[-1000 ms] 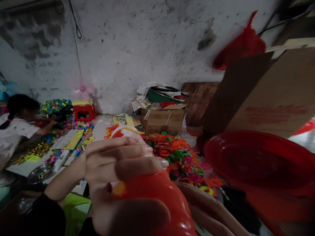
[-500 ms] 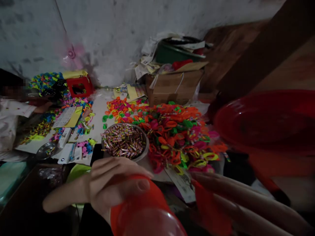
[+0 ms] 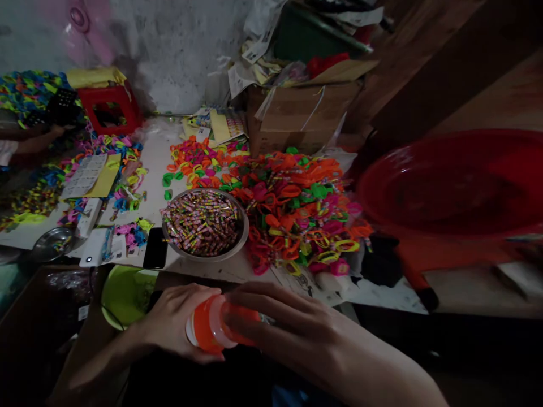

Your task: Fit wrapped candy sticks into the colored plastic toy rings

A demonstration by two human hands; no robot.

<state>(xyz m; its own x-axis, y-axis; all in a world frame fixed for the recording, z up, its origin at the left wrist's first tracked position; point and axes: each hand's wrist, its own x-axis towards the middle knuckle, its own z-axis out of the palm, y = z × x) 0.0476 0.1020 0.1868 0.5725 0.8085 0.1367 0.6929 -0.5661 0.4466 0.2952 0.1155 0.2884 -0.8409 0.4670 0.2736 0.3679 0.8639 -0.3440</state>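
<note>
- The orange bottle (image 3: 204,330) now sits low, in front of the person's body and below the table edge; half a second ago it loomed close to the camera.
- The left hand (image 3: 180,316) wraps the bottle's side, fingers curled firmly round it.
- The right hand (image 3: 309,325), apart from the bottle half a second ago, now bends half-closed fingers over the orange cap (image 3: 249,323) at the neck; whether the cap is seated, I cannot tell.
- The work in hand thus seems centred on bottle and cap; neither hand touches the metal bowl (image 3: 245,234) of small wrapped rolls (image 3: 203,217), the heaped plastic bands (image 3: 292,195) or the phone (image 3: 155,249) beside the bowl.
</note>
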